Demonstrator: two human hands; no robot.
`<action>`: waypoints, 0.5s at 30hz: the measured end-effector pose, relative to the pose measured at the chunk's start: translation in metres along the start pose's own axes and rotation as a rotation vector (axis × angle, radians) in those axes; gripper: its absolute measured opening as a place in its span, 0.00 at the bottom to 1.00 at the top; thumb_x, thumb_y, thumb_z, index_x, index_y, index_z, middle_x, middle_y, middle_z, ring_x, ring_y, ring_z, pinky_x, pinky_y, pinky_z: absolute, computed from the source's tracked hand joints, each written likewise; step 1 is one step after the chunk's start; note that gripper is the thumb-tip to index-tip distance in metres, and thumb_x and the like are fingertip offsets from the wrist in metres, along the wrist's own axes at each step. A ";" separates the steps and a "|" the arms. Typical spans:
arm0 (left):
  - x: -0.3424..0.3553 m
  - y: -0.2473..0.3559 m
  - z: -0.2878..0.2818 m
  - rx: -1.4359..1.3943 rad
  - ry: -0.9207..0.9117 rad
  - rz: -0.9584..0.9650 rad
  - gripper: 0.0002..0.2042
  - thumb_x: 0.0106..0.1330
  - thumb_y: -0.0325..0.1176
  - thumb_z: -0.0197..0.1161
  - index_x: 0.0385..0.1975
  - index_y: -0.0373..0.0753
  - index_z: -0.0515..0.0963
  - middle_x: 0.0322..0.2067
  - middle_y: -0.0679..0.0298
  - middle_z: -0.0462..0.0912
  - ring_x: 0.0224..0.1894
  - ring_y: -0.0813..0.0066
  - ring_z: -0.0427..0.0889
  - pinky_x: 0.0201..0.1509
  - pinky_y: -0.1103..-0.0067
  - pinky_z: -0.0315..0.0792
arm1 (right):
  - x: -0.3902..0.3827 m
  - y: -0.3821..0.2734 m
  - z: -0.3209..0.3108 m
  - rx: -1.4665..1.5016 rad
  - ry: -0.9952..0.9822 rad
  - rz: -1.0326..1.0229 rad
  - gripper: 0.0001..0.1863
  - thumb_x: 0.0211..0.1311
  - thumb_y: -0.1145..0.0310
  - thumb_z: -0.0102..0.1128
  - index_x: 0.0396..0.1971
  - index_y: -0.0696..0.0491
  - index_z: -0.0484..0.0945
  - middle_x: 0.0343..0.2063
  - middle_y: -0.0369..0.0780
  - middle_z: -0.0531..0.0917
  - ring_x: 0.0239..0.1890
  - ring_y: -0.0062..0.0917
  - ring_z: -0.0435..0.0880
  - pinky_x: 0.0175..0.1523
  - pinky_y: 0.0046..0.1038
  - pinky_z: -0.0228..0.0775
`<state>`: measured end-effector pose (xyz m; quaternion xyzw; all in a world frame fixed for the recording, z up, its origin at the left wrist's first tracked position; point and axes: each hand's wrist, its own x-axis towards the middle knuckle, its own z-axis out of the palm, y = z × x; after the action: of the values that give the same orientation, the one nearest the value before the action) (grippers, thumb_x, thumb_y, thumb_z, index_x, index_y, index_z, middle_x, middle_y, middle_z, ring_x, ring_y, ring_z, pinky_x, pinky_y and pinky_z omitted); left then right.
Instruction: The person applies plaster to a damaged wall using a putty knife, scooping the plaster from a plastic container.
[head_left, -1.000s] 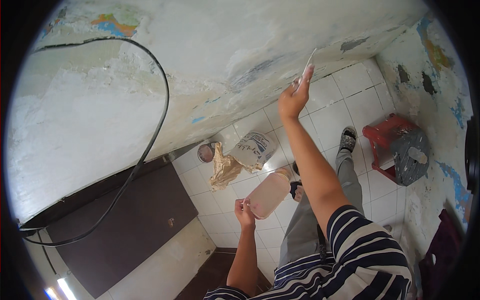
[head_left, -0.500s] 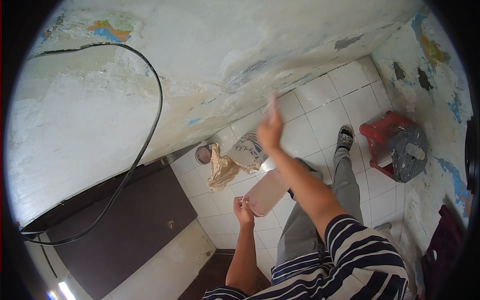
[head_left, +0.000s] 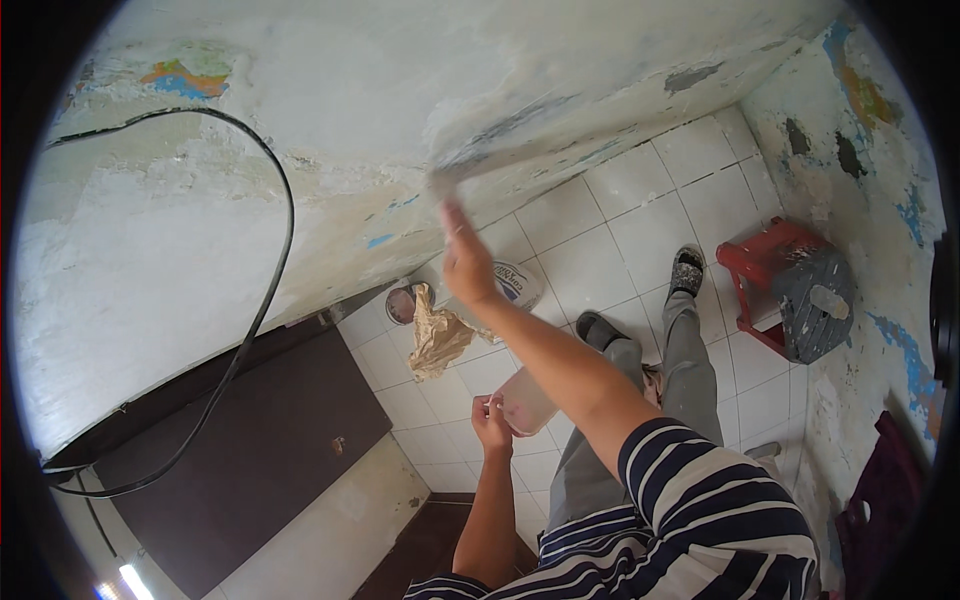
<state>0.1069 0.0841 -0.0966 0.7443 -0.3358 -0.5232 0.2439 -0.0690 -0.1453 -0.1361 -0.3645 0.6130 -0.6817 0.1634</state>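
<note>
My left hand (head_left: 490,424) grips one end of a shallow, pinkish, see-through plastic tub (head_left: 528,405), thumb at its rim. Part of the tub is hidden behind my right forearm. My right hand (head_left: 466,262) is reached forward to the lower part of the peeling wall (head_left: 380,180), closed on a flat tool that looks like a putty knife (head_left: 441,184). Motion smears the tool, and its end is at the wall surface. Below my right hand a white sack or tub with dark print (head_left: 517,284) rests on the floor, partly covered by my arm.
Crumpled brown paper (head_left: 436,335) and a round container (head_left: 402,304) lie on the tiled floor (head_left: 625,190). A red stool (head_left: 745,265) with a grey bundle (head_left: 818,305) stands at the right wall. A black cable (head_left: 288,190) loops at left, above a dark brown panel (head_left: 250,450).
My right hand has swung left and forward with the tool, onto the wall. My left hand and the tub have barely moved; more of the printed white thing shows.
</note>
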 end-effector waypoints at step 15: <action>0.019 -0.042 -0.019 0.045 0.077 0.122 0.09 0.70 0.35 0.61 0.37 0.36 0.73 0.23 0.65 0.73 0.20 0.78 0.75 0.17 0.79 0.69 | 0.144 0.037 -0.107 -0.163 0.529 0.026 0.34 0.66 0.85 0.44 0.74 0.58 0.58 0.73 0.54 0.62 0.74 0.42 0.63 0.74 0.34 0.59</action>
<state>0.1390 0.0975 -0.1320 0.7474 -0.3826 -0.4705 0.2712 -0.2499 -0.1721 -0.1270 -0.1778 0.6918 -0.6994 -0.0237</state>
